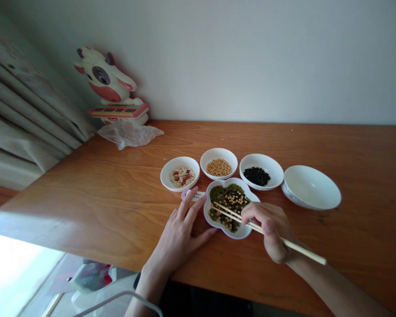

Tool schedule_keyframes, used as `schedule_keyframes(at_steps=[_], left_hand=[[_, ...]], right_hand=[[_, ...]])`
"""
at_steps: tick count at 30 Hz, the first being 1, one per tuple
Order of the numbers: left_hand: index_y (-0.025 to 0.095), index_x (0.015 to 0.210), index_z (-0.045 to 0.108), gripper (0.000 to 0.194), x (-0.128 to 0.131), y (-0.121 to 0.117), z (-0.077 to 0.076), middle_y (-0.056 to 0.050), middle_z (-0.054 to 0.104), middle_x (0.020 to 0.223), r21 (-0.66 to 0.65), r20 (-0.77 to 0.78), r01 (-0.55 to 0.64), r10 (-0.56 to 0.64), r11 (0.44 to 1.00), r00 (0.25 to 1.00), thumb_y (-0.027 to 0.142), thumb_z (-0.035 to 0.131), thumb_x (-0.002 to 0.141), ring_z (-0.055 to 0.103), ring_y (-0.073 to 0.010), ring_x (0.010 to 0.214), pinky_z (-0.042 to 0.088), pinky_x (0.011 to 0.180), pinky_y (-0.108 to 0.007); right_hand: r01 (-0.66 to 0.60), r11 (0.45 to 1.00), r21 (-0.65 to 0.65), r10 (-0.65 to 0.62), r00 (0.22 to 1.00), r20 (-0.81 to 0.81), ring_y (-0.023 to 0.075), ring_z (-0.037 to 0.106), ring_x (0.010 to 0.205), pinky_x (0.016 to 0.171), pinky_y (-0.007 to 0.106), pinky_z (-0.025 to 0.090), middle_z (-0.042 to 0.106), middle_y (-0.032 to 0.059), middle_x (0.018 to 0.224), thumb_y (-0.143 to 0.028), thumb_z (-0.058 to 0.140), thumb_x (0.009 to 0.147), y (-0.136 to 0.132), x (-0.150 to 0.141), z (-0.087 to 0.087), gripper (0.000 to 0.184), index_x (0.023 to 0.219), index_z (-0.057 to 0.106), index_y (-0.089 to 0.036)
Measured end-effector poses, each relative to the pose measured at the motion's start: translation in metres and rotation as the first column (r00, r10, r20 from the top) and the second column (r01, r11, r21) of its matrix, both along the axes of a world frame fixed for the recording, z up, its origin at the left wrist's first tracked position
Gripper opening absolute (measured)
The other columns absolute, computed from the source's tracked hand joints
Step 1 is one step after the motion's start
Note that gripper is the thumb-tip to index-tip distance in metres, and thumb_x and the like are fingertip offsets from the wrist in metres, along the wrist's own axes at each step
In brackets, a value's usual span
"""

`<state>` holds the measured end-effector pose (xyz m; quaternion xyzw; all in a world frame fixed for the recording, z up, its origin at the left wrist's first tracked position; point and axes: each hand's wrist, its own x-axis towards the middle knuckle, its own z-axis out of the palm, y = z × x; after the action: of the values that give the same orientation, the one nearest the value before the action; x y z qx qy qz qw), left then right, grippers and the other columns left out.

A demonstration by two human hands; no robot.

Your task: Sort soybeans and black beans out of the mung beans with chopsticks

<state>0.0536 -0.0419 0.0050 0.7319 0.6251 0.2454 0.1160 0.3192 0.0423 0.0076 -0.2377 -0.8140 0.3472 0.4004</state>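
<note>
My right hand (267,226) grips a pair of wooden chopsticks (300,249). Their tips reach into a flower-shaped white dish (244,233) with a purple rim. Inside it lie green mung beans (218,192) mixed with yellow soybeans and some dark bits. My left hand (181,229) rests with fingers spread at the dish's left side, its fingertips by the dish's handle (195,195) and rim. Behind the dish stand a bowl of pale and reddish seeds (182,177), a bowl of soybeans (219,167) and a bowl of black beans (256,176).
A larger white bowl (312,187) with nothing visible in it stands at the right of the row. A cow-shaped toy keyboard (112,88) leans at the back left beside a crumpled plastic bag (128,134). A cable (125,294) crosses near my left forearm.
</note>
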Motion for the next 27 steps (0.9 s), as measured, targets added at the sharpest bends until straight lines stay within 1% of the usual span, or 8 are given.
schedule_keyframes(at_steps=[7,12,19,24,27], left_hand=[[0.038,0.169,0.03,0.081,-0.0005,-0.0011,-0.001,-0.01,0.025,0.181,-0.018,0.001,0.001,-0.001,1.0,1.0,0.054,0.07,0.102,0.041,-0.0371,0.161,0.045,0.127,-0.057],[0.037,0.169,0.029,0.081,-0.0004,0.0002,-0.0009,-0.01,0.025,0.181,-0.026,-0.004,0.002,-0.002,1.0,1.0,0.053,0.071,0.102,0.039,-0.0371,0.161,0.045,0.127,-0.058],[0.037,0.169,0.032,0.081,0.0007,-0.0001,-0.0006,-0.011,0.027,0.18,-0.01,-0.008,-0.005,0.005,1.0,1.0,0.054,0.073,0.1,0.042,-0.0389,0.159,0.048,0.125,-0.058],[0.037,0.169,0.031,0.081,0.0003,-0.0008,-0.0004,-0.01,0.026,0.18,-0.012,-0.005,-0.003,0.003,1.0,1.0,0.053,0.072,0.101,0.043,-0.0384,0.159,0.048,0.125,-0.057],[0.037,0.169,0.031,0.08,0.0001,-0.0008,-0.0004,-0.01,0.025,0.181,-0.025,-0.008,-0.004,0.004,1.0,1.0,0.053,0.071,0.101,0.042,-0.0382,0.159,0.048,0.125,-0.058]], right_hand=[[-0.04,0.998,0.046,0.039,0.999,0.024,0.0197,0.065,0.078,0.074,0.035,0.046,0.072,0.0045,0.085,-0.055,0.026,0.114,0.0,0.0004,0.0037,0.055,0.092,0.065,-0.022],[-0.045,0.996,0.076,0.041,0.998,0.055,0.0193,0.065,0.079,0.075,0.035,0.046,0.072,0.0045,0.086,-0.057,0.024,0.113,-0.0001,0.0012,0.0043,0.057,0.092,0.064,-0.022],[-0.047,0.996,0.069,0.043,0.997,0.06,0.0197,0.065,0.079,0.075,0.035,0.046,0.071,0.005,0.085,-0.058,0.022,0.113,0.0002,0.0017,0.0037,0.06,0.092,0.064,-0.021],[-0.052,0.997,0.054,0.049,0.998,0.041,0.0198,0.066,0.078,0.075,0.035,0.046,0.072,0.0051,0.086,-0.057,0.023,0.113,0.0002,0.0017,0.0025,0.059,0.092,0.065,-0.022],[-0.049,0.997,0.054,0.047,0.998,0.047,0.0202,0.065,0.078,0.074,0.036,0.045,0.072,0.0051,0.085,-0.061,0.02,0.113,0.0003,0.0015,0.0024,0.063,0.091,0.064,-0.022]])
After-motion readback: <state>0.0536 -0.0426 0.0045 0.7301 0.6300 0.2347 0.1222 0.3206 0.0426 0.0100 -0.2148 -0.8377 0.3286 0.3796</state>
